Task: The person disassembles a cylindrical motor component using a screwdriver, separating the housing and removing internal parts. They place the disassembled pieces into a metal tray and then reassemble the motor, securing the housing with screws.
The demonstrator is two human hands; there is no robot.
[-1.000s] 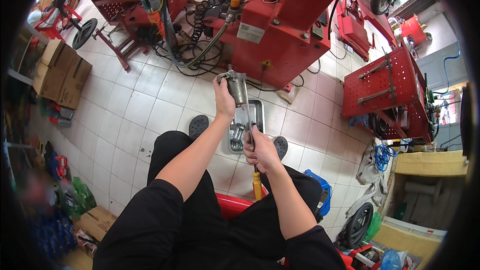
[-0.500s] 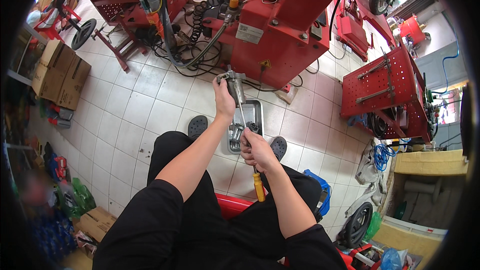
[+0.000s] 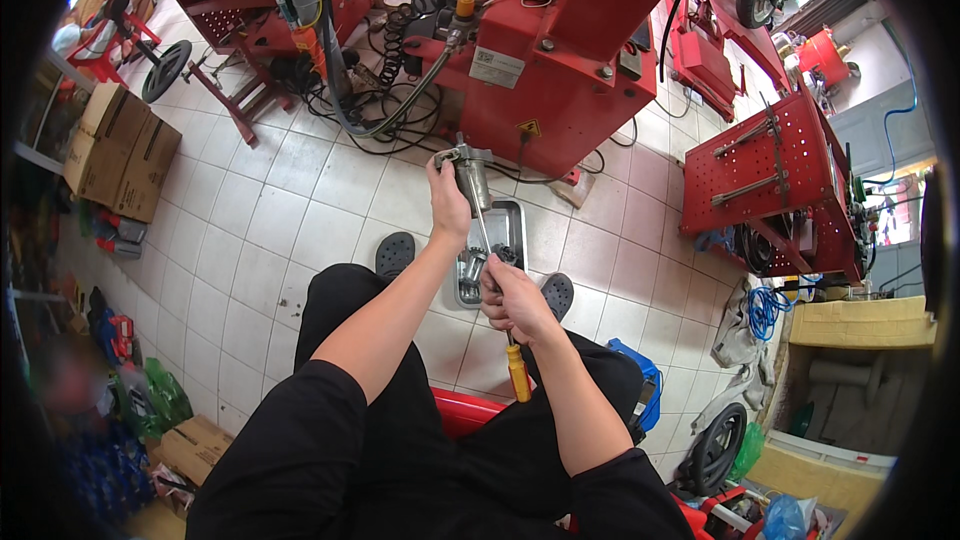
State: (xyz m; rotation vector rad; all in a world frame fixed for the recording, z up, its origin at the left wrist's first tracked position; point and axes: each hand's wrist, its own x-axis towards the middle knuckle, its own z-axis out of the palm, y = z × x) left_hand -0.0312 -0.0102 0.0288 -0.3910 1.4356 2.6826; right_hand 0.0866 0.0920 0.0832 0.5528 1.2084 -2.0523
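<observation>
Left hand (image 3: 449,208): grip closed around a grey metal part (image 3: 470,172), cylindrical body with a bracket-like head at top, held upright at arm's length over the floor. Right hand (image 3: 513,298): grip closed on a screwdriver (image 3: 505,325); its orange-yellow handle juts out below the fist toward the lap, the thin shaft runs up and slightly left to meet the underside of the metal part. Tip contact too small to make out.

Directly beneath both hands: shallow metal tray (image 3: 512,220) on the tiled floor (image 3: 290,210), small dark and silvery bits lying in it. A dark shoe (image 3: 394,255) left of the tray, another (image 3: 558,294) at its right lower corner. Person seated, black sleeves and trousers, on a red seat (image 3: 462,410).

Farther out: large red machine (image 3: 560,70) ahead, with hoses and black cables coiled at its base. Red pegboard tool cart (image 3: 790,165) to the right, blue cable coil (image 3: 765,308) below it. Cardboard boxes (image 3: 120,150) at left.
</observation>
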